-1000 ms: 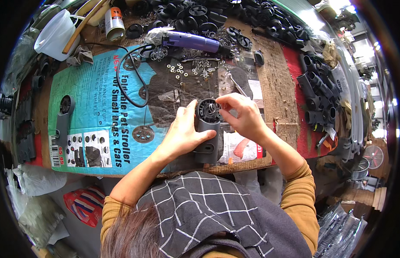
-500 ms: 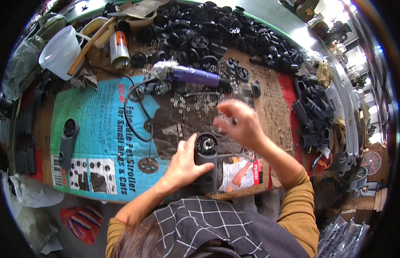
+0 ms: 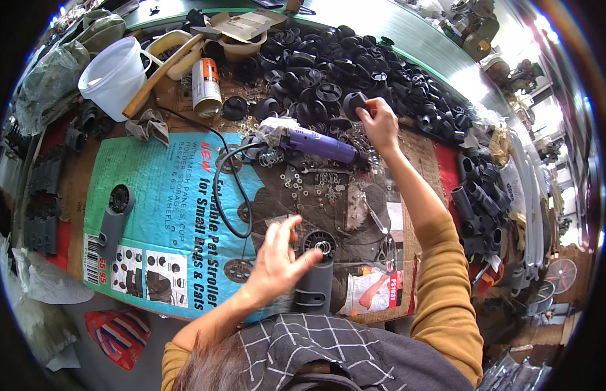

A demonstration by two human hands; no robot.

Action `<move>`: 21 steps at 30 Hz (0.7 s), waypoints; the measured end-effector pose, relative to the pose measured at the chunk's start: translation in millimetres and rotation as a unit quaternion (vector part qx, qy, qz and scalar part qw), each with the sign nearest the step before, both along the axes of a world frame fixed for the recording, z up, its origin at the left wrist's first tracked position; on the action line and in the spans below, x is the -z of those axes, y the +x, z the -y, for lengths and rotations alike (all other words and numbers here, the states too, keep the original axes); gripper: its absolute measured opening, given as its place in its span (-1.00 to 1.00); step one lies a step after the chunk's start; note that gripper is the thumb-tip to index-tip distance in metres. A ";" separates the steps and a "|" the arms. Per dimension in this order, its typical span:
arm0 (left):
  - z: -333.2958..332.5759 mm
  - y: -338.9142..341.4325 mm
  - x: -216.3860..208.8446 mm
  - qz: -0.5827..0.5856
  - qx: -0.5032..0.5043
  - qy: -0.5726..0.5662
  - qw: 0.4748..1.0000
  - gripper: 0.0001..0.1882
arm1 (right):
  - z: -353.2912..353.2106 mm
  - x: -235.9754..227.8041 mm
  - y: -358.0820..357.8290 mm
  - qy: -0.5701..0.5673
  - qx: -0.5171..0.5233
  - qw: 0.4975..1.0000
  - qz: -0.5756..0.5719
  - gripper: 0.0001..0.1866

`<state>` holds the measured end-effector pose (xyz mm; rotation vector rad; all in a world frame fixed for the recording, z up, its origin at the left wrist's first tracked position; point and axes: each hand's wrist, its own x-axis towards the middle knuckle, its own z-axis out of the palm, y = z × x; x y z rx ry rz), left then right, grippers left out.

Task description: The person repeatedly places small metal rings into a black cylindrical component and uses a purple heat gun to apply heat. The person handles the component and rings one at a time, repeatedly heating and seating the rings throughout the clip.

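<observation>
A grey plastic bracket [image 3: 314,281] with a round black ribbed end lies on the cardboard in front of me. A coil spring [image 3: 324,247] sits in that round end. My left hand [image 3: 275,266] is beside the bracket with fingers apart, its thumb reaching close to the spring; whether the thumb touches it I cannot tell. At the near edge of a heap of black plastic caps [image 3: 329,92], my right hand [image 3: 382,127] pinches one round black cap [image 3: 355,106]. A purple power screwdriver [image 3: 322,144] with a black cable lies between the heap and the bracket.
Loose nuts and washers [image 3: 299,182] lie scattered by the screwdriver. A second grey bracket [image 3: 114,218] rests at left on the printed cardboard [image 3: 159,163]. Far left stand a white bucket [image 3: 114,75], a spray can [image 3: 206,88] and a hammer [image 3: 163,75]. Grey tube fittings [image 3: 479,195] pile up at right.
My right hand has moved away from above the bracket to the heap and taken hold of a black cap. My left hand has loosened from the bracket. The whole view has shifted slightly.
</observation>
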<state>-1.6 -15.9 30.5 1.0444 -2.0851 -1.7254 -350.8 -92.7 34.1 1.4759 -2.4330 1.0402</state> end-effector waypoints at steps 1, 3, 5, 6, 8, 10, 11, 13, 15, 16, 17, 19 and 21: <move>5.5 -5.7 -4.4 -0.044 -0.025 0.007 0.999 -0.11 | -21.3 -13.8 19.3 -0.025 -0.024 0.998 0.050 -0.70; 7.3 -28.4 -11.4 -0.194 -0.097 0.023 0.976 -0.13 | -72.6 -31.7 70.8 -0.048 -0.116 0.968 0.218 -0.71; 3.8 -45.1 -16.8 -0.298 -0.106 -0.055 0.947 -0.22 | -120.2 -43.2 122.3 -0.025 -0.177 0.918 0.355 -0.71; -0.2 -43.8 -18.9 -0.344 -0.068 0.021 0.936 -0.32 | -139.2 -50.3 139.9 0.010 -0.168 0.940 0.297 -0.70; -6.2 -41.5 -21.0 -0.316 -0.106 0.065 0.941 -0.55 | -166.6 -66.8 156.5 0.003 -0.233 0.967 0.102 -0.68; -11.6 -34.5 -22.1 -0.281 -0.115 0.068 0.950 -0.62 | -177.2 -74.8 165.8 -0.061 -0.270 0.958 0.072 -0.64; -13.4 -29.7 -22.4 -0.274 -0.077 0.054 0.957 -0.61 | -182.8 -75.2 170.5 -0.069 -0.287 0.948 0.120 -0.57; -15.7 -26.5 -22.2 -0.265 -0.029 0.019 0.964 -0.60 | -193.3 -73.0 170.3 0.022 -0.341 0.933 0.110 -0.45; -14.1 -18.3 -20.3 -0.219 0.014 0.110 0.969 -0.50 | -209.6 -63.2 165.6 0.040 -0.312 0.946 0.080 -0.51; -12.8 -16.5 -17.7 -0.206 0.005 0.071 0.976 -0.46 | -218.7 -55.0 161.9 0.016 -0.276 0.956 0.101 -0.53; -12.7 -14.3 -13.9 -0.213 -0.004 0.032 0.977 -0.40 | -228.0 -45.5 158.3 0.018 -0.230 0.966 0.113 -0.55; -0.6 -4.0 -4.1 -0.122 0.054 -0.151 0.979 -0.15 | -235.7 -22.3 151.8 0.040 -0.181 0.976 0.110 -0.58; -2.6 -0.7 9.9 0.010 0.091 -0.282 0.955 0.00 | -240.6 -7.6 149.2 0.180 -0.121 0.975 0.048 -0.59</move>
